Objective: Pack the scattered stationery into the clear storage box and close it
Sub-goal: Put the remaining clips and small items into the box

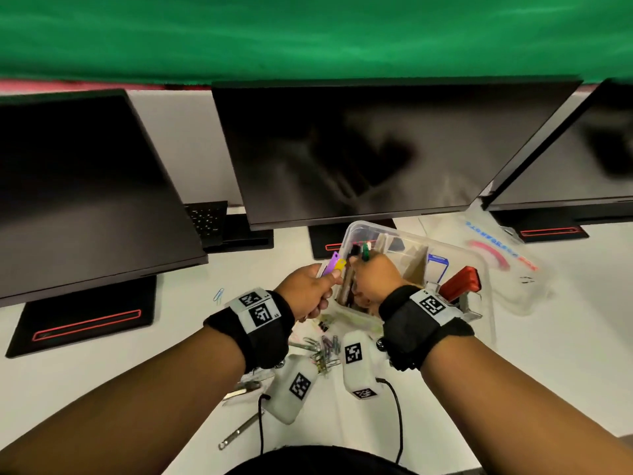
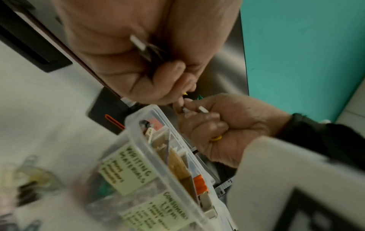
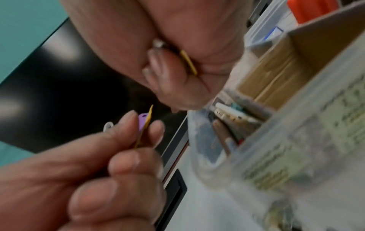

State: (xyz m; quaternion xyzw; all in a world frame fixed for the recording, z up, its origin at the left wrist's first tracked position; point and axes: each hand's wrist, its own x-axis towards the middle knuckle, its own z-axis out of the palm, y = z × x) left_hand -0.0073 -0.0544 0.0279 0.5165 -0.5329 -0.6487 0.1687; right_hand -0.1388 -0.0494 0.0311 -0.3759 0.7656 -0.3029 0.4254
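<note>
We work at a white desk (image 1: 85,378) under three dark monitors (image 1: 376,149), a green backdrop behind them. Our clear box (image 1: 455,255) stands open in front of the middle monitor, split by cardboard dividers (image 1: 416,265); a red stapler (image 1: 460,282) leans in its right end and pens lie in the left end. Handwritten labels (image 2: 134,168) are stuck to its near wall. Our left hand (image 1: 305,296) pinches flat purple and yellow clips (image 1: 335,264) just beside the box's left rim. Our right hand (image 1: 375,282) is over the left compartment, fingers curled round a bunch of pens (image 1: 363,252), one green-capped. Loose paper clips (image 1: 323,347) lie on the desk near our wrists, well outside the box. The box's lid (image 1: 507,265) lies to its right.
</note>
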